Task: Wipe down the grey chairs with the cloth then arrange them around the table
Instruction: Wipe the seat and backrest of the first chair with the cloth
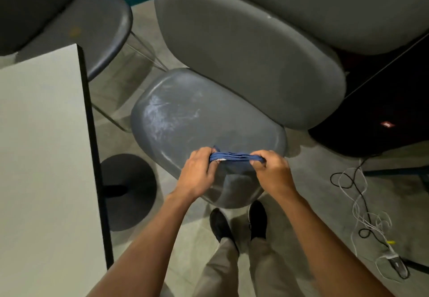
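Blue cloth (235, 157), bunched into a narrow folded strip, is stretched between both hands just above the near edge of a grey chair (197, 131) seat. From the head view, the left hand (197, 173) pinches one end and the right hand (271, 169) pinches the other, each grip closed on fabric with fingers curled round it. The seat shows pale smeary streaks on its left half, so wiping looks unfinished. Its backrest (243, 57) rises beyond, and a second grey chair (97, 32) stands farther left, partly behind the white bench (41, 145) with its round dark base (130, 192) on the floor.

The cloth should handle as soft, light and limp; it will sag unless folded into a pad and pressed flat under the palm. The chair looks like a rigid, smooth moulded shell, probably slick when damp; the top edge of the backrest seems the surest place to hold it for moving. Loose cables (362, 208) lie on the floor to the right, a possible snag.
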